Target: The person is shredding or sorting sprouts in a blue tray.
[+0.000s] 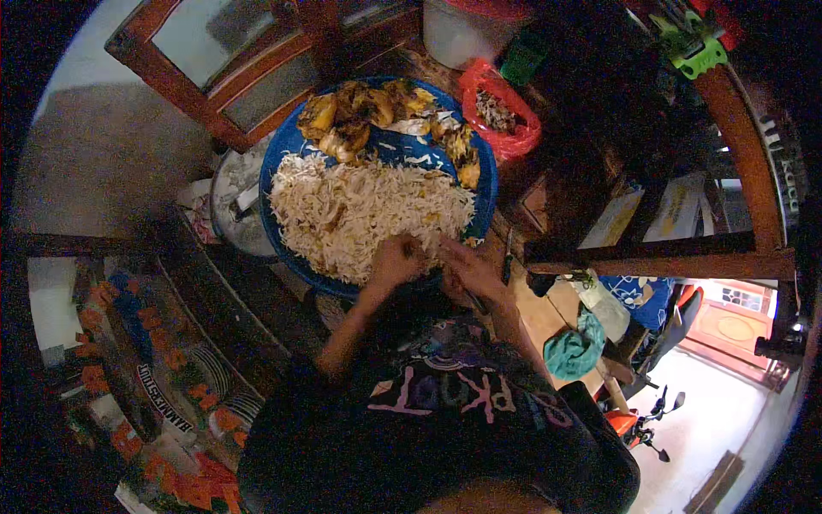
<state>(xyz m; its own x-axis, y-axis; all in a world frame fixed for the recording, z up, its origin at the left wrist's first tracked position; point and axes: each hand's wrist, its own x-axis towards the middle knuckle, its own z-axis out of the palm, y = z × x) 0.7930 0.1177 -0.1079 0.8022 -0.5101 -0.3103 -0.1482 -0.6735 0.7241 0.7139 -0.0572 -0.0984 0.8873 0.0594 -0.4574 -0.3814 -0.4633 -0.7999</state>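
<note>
Both of my hands are over the near edge of a round blue tray [264, 221]. A broad mound of pale shredded food [366, 199], possibly meat, covers its near half. My left hand [401, 257] is at the mound's near edge, fingers curled. Close beside it on the right is my right hand [465, 266], with its fingers towards the left one. Blur and shade hide whether either holds anything. Browned cooked pieces, which look like chicken [343, 119], lie along the tray's far side. More browned pieces [465, 154] lie at its right side.
A red plastic bag [523, 138] with dark scraps stands beyond the tray's right side, near a pale bucket [453, 38]. A round metal lid or tray [241, 173] lies partly under the blue tray's left. Wooden-framed glass panels [241, 106] rise beyond. A teal cloth [575, 350] lies right.
</note>
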